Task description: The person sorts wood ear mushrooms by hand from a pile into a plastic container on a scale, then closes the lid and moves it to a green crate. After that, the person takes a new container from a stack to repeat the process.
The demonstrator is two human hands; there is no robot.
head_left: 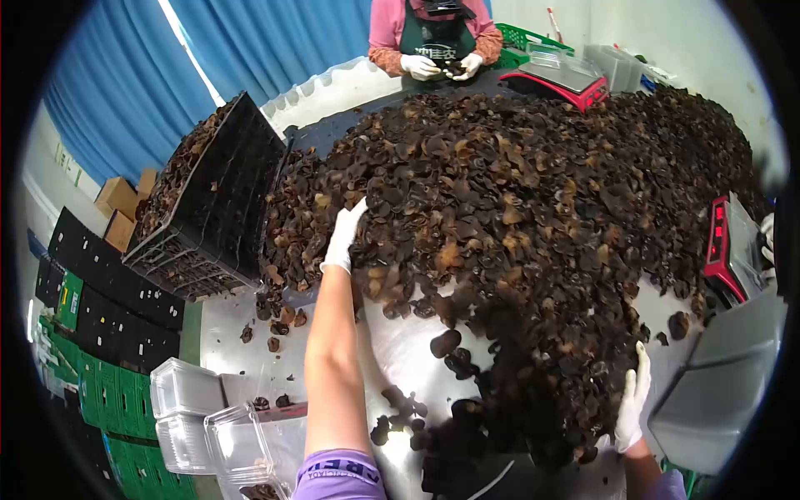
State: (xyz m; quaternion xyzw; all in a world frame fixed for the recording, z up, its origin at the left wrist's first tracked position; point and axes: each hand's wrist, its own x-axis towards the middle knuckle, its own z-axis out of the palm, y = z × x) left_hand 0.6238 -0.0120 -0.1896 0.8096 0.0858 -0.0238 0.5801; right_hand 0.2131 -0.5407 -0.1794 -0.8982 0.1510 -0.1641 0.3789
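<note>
A wide heap of dark brown wood ear mushrooms [517, 183] covers much of the metal table [392, 342]. My left hand [342, 237], in a white glove, reaches far into the heap's left part and touches the mushrooms; its fingers look stretched out, their tips partly hidden. At the lower right, my right hand [633, 400], also gloved in white, lies along the heap's near right edge with its fingers extended. Between my arms, a dark mass of mushrooms [517, 408] is blurred toward the bottom edge, and what lies under it is unclear.
A tilted black crate [225, 192] of mushrooms stands at left. Clear plastic boxes [187, 408] sit lower left. Red scales [562, 79] [725, 250] stand at the back and right, grey bins [725, 367] at right. Across the table, a co-worker [437, 42] handles mushrooms; another gloved hand shows far right.
</note>
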